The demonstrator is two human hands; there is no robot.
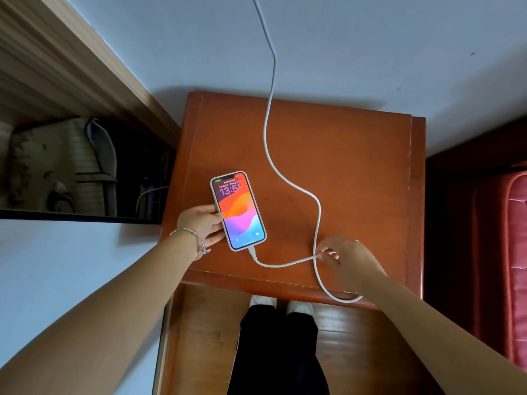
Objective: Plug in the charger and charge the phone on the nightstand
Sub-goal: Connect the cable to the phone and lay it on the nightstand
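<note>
While left hand (203, 222) steadies phone (238, 210) (lit), right hand (346, 258) pinches cable (316, 212) — on nightstand (356, 155).

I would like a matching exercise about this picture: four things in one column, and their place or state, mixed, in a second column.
Things:
1. smartphone in a pale case
2. white charging cable
3. left hand
4. right hand

States:
A. pinches the cable where it crosses itself
B. lies face up on the reddish-brown wooden nightstand, screen lit
C. holds the phone's left edge
D. plugged into the phone's bottom, runs up the wall

Pairs: 1-B, 2-D, 3-C, 4-A
</note>
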